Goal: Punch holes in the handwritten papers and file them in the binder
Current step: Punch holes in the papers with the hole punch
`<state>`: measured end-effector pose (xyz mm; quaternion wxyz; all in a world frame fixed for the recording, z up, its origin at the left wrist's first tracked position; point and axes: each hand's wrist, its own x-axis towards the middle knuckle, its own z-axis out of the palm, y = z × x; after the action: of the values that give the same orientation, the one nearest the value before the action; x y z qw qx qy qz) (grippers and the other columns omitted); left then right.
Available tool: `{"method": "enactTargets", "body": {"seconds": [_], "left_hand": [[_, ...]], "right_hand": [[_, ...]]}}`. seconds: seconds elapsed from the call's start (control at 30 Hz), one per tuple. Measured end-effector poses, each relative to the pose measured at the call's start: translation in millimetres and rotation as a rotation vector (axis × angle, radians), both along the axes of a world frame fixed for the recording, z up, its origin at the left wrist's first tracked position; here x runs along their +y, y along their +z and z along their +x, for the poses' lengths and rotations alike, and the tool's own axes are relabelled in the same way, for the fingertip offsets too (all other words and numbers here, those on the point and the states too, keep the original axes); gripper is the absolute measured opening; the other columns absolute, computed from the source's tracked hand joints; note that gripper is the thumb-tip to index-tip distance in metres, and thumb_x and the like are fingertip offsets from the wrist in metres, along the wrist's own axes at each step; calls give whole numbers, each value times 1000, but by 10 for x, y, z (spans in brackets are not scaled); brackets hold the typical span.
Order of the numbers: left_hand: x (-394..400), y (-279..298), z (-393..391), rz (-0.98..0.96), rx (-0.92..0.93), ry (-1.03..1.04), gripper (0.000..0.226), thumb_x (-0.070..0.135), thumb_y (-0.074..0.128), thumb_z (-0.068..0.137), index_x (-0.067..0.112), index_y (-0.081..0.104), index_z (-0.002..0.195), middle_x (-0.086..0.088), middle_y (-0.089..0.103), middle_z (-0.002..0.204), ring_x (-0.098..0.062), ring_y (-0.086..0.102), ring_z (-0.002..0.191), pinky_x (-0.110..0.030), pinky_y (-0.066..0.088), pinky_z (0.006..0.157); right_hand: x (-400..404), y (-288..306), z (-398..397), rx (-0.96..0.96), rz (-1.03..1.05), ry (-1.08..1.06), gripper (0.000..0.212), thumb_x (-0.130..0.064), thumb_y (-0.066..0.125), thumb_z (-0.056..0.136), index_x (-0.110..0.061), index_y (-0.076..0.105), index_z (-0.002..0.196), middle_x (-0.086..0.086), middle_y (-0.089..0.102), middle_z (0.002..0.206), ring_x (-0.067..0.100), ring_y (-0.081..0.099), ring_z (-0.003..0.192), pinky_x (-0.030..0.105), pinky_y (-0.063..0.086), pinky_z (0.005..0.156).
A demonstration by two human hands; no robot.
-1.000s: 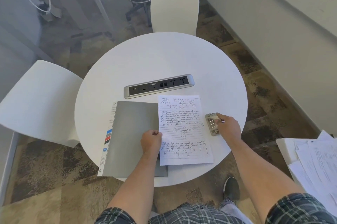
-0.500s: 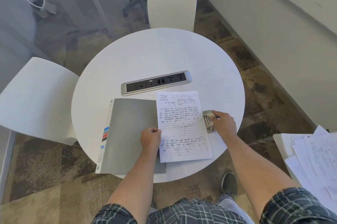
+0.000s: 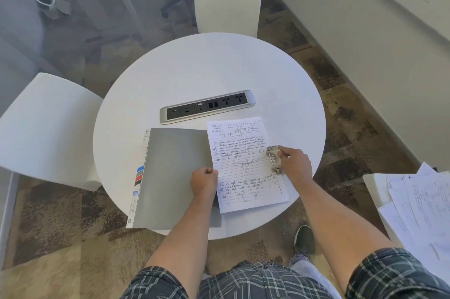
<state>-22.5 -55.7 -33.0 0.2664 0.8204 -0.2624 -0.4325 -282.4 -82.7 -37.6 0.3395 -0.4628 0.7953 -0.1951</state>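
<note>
You're in a dark plaid short-sleeve shirt (image 3: 243,281), grey-white check lines, sleeves ending above the elbows. Forearms and hands bare, no watch or rings visible. One dark shoe (image 3: 304,239) with pale sole edge.

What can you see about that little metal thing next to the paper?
The hole punch is small, looks like silvery-beige metal, with two thin rods along it. It sits at the right edge of the handwritten paper, about halfway down, on the white table. The right hand holds it from the right.
</note>
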Motion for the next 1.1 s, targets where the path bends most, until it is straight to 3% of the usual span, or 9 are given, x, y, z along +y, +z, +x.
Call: {"method": "enactTargets", "body": {"seconds": [0.23, 0.33, 0.4, 0.5, 0.63, 0.73, 0.8, 0.9, 1.1], "left_hand": [[2, 5, 24, 6, -17, -32, 16, 12, 70, 88, 19, 69, 75, -3, 76, 86, -28, 73, 89, -38, 61, 82], [5, 22, 32, 13, -31, -50, 11, 13, 71, 89, 18, 70, 78, -4, 76, 87, -28, 73, 88, -38, 61, 82], [12, 36, 31, 15, -45, -70, 12, 14, 70, 89, 18, 70, 78, -2, 75, 84, -27, 73, 87, -35, 60, 79], [15, 60, 28, 29, -83, -87, 8, 15, 70, 88, 16, 72, 80, -1, 74, 82, -26, 72, 84, -33, 58, 75], [22, 59, 0, 32, -136, -107, 9, 11, 67, 86, 10, 75, 81, -5, 76, 83, -24, 65, 74, -32, 56, 70], [32, 63, -25, 18, -149, -126, 10, 8, 67, 86, 9, 74, 80, -5, 75, 80, -24, 64, 71, -32, 56, 68], [32, 59, -30, -6, -145, -135, 9, 10, 68, 88, 10, 75, 82, -3, 74, 78, -24, 67, 73, -32, 56, 69], [29, 32, -26, -28, -149, -138, 18, 11, 65, 92, 4, 73, 78, -5, 71, 72, -23, 57, 64, -29, 49, 63], [-9, 11, 10, -28, -137, -149, 20, 10, 65, 92, 5, 74, 76, -9, 75, 76, -23, 57, 66, -28, 48, 64]], "right_hand": [[1, -1, 36, 21, 31, 4, 33, -28, 57, 104, -21, 71, 134, 5, 75, 124, 29, 71, 103, 40, 57, 88], [-12, -35, 53, 28, 49, -40, 26, -33, 60, 103, -10, 74, 103, 5, 74, 89, 25, 68, 80, 34, 50, 69], [-9, -51, 71, 30, 45, -83, 34, -37, 62, 102, -7, 68, 85, 4, 68, 74, 22, 62, 68, 32, 43, 58], [6, -79, 92, 14, 35, -112, 42, -40, 63, 101, -10, 58, 72, 1, 61, 65, 19, 56, 58, 31, 35, 52], [-27, -52, 101, 16, 47, -108, 43, -36, 64, 101, -13, 53, 67, 1, 58, 62, 16, 49, 54, 31, 36, 52], [-42, -7, 98, 71, 54, -62, 37, -34, 65, 101, -14, 55, 72, 0, 59, 67, 15, 52, 57, 30, 39, 53], [-35, 33, 114, 109, 31, -1, 22, -34, 64, 101, -14, 63, 93, -2, 66, 85, 17, 62, 70, 33, 49, 62], [-8, 86, 146, 152, 16, 79, 27, -36, 60, 101, -20, 66, 122, 2, 73, 107, 22, 69, 86, 37, 58, 76], [-18, 104, 108, 171, 28, 90, 32, -39, 61, 100, -22, 72, 125, 5, 78, 110, 23, 68, 86, 32, 52, 73]]}}
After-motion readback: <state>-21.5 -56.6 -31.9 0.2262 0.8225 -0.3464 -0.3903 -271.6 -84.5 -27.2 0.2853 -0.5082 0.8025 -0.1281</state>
